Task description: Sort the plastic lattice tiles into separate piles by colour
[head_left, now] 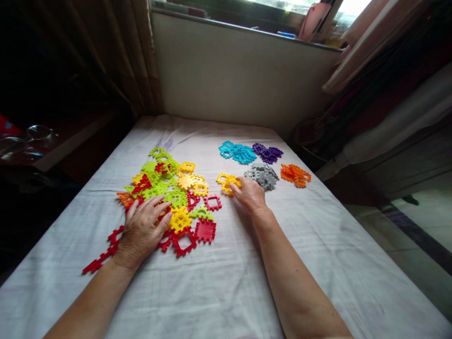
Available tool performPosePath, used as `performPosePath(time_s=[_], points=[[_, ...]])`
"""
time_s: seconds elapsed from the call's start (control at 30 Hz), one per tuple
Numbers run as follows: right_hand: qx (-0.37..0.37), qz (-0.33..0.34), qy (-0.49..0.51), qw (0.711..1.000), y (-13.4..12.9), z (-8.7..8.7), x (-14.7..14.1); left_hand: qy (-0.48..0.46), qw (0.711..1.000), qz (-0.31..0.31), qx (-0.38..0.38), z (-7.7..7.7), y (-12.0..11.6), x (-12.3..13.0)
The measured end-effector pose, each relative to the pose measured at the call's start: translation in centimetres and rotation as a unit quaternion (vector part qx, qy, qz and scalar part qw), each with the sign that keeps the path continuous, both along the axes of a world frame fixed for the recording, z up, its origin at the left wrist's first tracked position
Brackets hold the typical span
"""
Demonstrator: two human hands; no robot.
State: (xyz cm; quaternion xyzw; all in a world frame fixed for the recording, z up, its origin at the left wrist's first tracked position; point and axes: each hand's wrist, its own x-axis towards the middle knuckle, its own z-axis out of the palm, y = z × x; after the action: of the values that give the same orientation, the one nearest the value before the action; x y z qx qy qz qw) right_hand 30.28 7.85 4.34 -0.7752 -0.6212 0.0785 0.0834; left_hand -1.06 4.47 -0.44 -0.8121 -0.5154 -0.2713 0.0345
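Note:
My left hand (pixel 143 228) lies with fingers spread on the near left side of a mixed pile of red, green, yellow and orange toothed plastic pieces (pixel 176 197). A yellow piece (pixel 180 219) is just right of its thumb. My right hand (pixel 250 194) has its fingertips at a small group of yellow pieces (pixel 226 181), closed on one of them. Close beyond that hand sits a heap of grey pieces (pixel 263 175). Behind are light blue pieces (pixel 238 152) and purple pieces (pixel 267 152), with orange pieces (pixel 295 174) to the right.
A pale cloth (pixel 219 292) covers the table or bed under the pieces. A wall (pixel 240 75) with a window ledge stands behind it. Eyeglasses (pixel 38 133) rest on a surface at the left, and fabric (pixel 395 108) hangs at the right.

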Motion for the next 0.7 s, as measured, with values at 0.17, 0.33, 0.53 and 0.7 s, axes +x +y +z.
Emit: performPosePath(time_s=[0.17,0.33,0.53,0.7], points=[[0.019,0.001,-0.006,1.0,0.0,0.2,-0.2,0.016,0.999,-0.02,-0.021,0.2,-0.2,-0.1],[0.063,0.064,0.023,0.996,-0.6,1.0,-2.1,0.042,0.998,-0.04,-0.037,0.4,-0.5,0.0],[0.016,0.248,0.077,0.966,-2.4,0.9,-7.6,0.036,0.997,-0.045,-0.052,0.4,-0.6,0.3],[0.023,0.312,0.077,0.947,-3.8,0.1,-10.3,0.024,0.997,-0.072,-0.024,0.3,-0.7,0.3]])
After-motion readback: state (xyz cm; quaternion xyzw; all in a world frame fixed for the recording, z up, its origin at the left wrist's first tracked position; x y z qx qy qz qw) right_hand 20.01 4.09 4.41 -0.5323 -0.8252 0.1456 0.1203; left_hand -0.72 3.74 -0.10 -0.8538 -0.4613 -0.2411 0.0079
